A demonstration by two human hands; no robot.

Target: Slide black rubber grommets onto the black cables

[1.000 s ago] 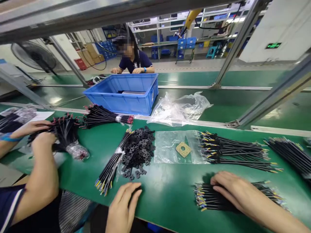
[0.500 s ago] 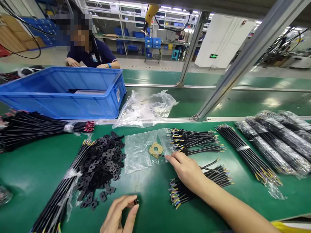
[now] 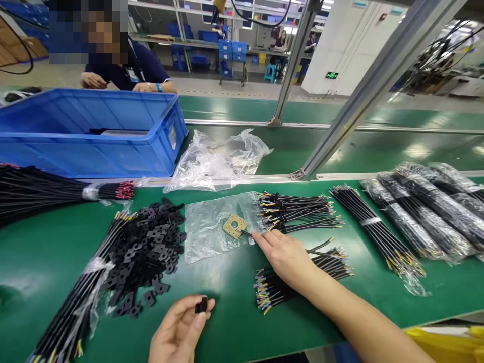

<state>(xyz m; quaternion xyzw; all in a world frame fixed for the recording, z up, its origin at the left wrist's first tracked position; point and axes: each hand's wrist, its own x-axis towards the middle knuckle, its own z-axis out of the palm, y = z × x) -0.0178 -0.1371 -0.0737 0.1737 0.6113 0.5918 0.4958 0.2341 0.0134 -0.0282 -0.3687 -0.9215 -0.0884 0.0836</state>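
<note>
My left hand (image 3: pixel 181 327) is closed, pinching a small black plastic piece (image 3: pixel 201 305) between thumb and fingertips above the near part of the table. My right hand (image 3: pixel 283 254) is closed on a thin black cable (image 3: pixel 246 233). One end of it points left and meets a yellow sponge (image 3: pixel 229 227), square with a round hole; its other end seems to come out behind the hand. Under the sponge lies a clear plastic bag (image 3: pixel 204 234). Below and beside my right hand is a pile of short black cables (image 3: pixel 270 292) with coloured wire ends.
Loose black plastic pieces (image 3: pixel 151 242) are heaped left of the bag, beside a tied cable bundle (image 3: pixel 83 282). More bundles (image 3: pixel 370 222) lie right. Behind stand a blue bin (image 3: pixel 86 156), crumpled plastic (image 3: pixel 215 161) and a metal post (image 3: pixel 363 106). A person (image 3: pixel 147 65) sits across.
My left hand has turned, so the black piece shows more plainly between its fingers. My right hand still holds the cable at the sponge. The whole view has shifted a little.
</note>
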